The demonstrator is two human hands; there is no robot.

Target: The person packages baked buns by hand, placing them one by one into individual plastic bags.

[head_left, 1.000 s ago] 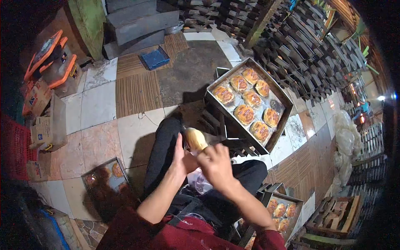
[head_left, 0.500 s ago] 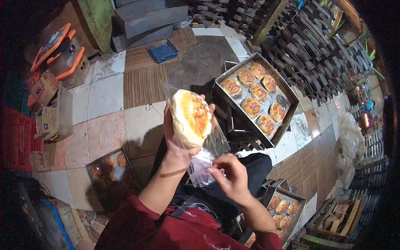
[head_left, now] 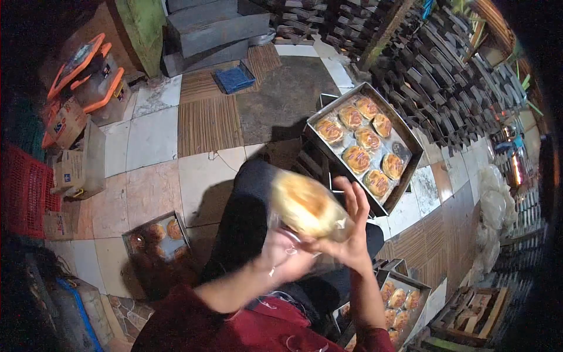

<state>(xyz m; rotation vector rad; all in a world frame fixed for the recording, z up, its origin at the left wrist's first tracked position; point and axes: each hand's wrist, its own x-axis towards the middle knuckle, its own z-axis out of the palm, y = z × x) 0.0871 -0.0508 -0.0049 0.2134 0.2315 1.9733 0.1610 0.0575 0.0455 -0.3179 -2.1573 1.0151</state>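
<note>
A round, golden-brown bun (head_left: 302,202) in a clear plastic bag is held up over my lap, smeared by motion. My left hand (head_left: 281,255) is closed at its underside; its fingers are mostly hidden and blurred. Around the bun's right end curves my right hand (head_left: 352,229), thumb under the bagged bun and fingers raised on the far side. To the right, a deep metal tray (head_left: 417,154) contains several glazed buns (head_left: 368,139).
A second bun tray (head_left: 423,299) is at lower right, and a smaller tray (head_left: 186,226) with buns sits on the floor at left. Orange-lidded boxes (head_left: 102,91), a red crate (head_left: 29,188) and a blue tray (head_left: 234,78) stand farther off. Plastic bags (head_left: 494,196) lie at right.
The bun has moved right and down and tilted over. My right hand has gone from the bag's loose end up to the bun's right side. My left hand has shifted right.
</note>
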